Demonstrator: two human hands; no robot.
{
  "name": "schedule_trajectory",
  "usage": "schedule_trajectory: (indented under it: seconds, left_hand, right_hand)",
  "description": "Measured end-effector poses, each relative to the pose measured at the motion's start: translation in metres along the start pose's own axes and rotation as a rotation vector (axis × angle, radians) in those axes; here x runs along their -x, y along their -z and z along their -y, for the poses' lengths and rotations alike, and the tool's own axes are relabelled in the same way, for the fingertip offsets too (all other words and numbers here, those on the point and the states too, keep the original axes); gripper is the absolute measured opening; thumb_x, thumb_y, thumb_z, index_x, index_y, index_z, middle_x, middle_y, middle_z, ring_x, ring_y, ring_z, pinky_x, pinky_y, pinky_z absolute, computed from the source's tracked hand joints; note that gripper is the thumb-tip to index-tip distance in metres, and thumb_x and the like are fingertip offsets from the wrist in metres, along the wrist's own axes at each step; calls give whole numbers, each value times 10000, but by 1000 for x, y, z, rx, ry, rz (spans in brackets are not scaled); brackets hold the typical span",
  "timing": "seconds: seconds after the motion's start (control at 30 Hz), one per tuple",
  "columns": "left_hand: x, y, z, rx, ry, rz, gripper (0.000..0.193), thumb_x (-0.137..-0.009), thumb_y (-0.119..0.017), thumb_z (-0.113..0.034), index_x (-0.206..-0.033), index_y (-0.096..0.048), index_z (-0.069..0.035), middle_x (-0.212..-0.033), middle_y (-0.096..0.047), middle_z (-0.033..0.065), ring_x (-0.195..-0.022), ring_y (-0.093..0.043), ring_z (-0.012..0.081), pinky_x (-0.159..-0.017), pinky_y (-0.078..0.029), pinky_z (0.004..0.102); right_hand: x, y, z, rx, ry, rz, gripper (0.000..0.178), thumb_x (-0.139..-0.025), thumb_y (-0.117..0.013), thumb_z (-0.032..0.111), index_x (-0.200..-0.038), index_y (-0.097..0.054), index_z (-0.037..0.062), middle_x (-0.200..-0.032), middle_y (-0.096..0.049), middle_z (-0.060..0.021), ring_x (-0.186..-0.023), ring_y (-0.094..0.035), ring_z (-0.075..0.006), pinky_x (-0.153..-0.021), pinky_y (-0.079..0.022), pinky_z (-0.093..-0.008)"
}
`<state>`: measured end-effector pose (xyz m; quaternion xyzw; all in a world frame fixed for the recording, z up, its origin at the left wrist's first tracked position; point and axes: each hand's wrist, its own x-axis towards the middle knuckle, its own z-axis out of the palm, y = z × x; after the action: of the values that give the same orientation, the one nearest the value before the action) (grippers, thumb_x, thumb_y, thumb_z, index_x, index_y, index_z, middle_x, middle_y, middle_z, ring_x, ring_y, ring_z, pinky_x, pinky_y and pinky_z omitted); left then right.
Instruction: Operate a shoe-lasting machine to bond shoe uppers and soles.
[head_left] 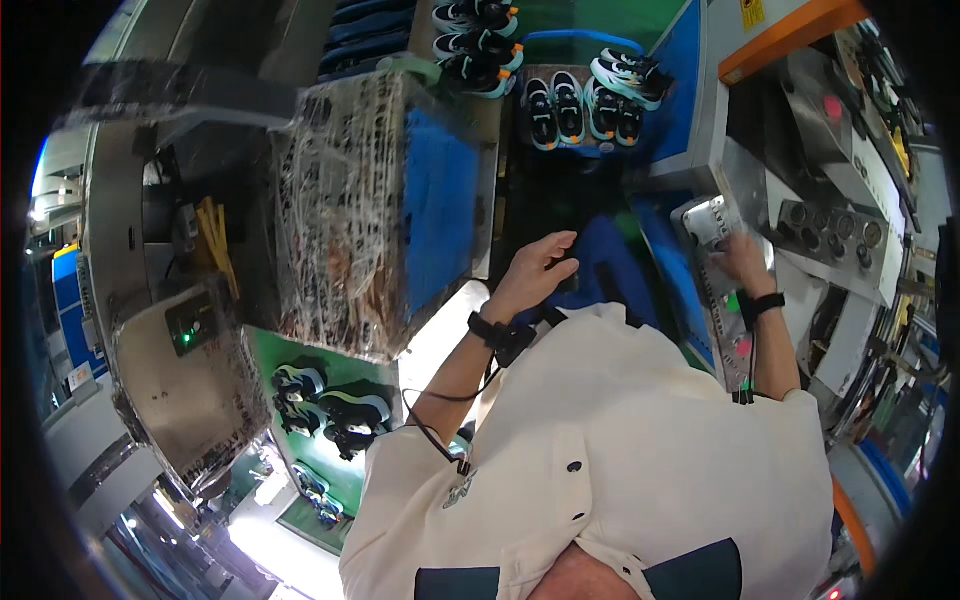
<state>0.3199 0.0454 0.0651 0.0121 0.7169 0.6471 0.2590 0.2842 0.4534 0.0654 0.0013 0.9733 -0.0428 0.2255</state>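
Observation:
My left hand (540, 270) hangs in front of my body, its fingers loosely bent and apart, with nothing in them. Over a slanted metal control panel (722, 318) with green and red buttons is my right hand (742, 262). Its fingers are smeared and partly lost against the panel, so whether they touch it I cannot make out. Each wrist wears a black band. Beyond my hands, dark sneakers with pale soles and orange tabs (568, 105) stand on a small blue-framed seat or cart (590, 36).
At left stands a large machine block wrapped in clear film (340, 210), with a blue side. More sneakers (478, 45) line its far end; others (350, 415) sit on a green surface at lower left. A knob panel (832, 235) and an orange bar (790, 42) are on the right.

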Motion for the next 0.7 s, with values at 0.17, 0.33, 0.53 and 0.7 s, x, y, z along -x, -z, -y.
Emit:
schedule_trajectory:
  seconds: [0.17,0.33,0.53,0.7]
  left_hand:
    - [-102,-7,28,-420,-4,-112,594,-835,-687,-227,-1362,-477,-50,-1308,-552,206,-1200,-532,367,-1016,-427,415]
    - [-210,-2,76,-692,38,-201,683,-771,-729,-213,-1360,-439,-26,-1251,-496,225,-1186,-460,414,-1006,-407,467]
    - [-299,6,124,-982,-8,-274,659,-742,-734,-209,-1316,-469,-23,-1272,-449,249,-1216,-407,425,-1060,-306,541]
    - [-336,4,147,-1224,57,-150,692,-732,-725,-178,-1350,-439,-58,-1311,-470,188,-1178,-453,452,-1071,-284,581]
  right_hand:
    - [-204,51,37,-243,395,-328,194,-792,-588,97,-930,-708,30,-938,-684,-207,-909,-641,-394,-831,-505,-464]
    - [-388,11,39,74,132,48,289,-812,-556,76,-1088,-635,44,-1096,-655,-226,-1077,-593,-436,-927,-490,-487]
    - [-474,-44,0,102,97,281,480,-729,-662,50,-1203,-617,112,-1287,-528,-145,-1251,-463,-385,-1003,-445,-500]
    - [-492,-58,-6,86,86,313,693,-594,-799,63,-1254,-605,143,-1326,-504,-90,-1301,-424,-333,-1033,-428,-510]
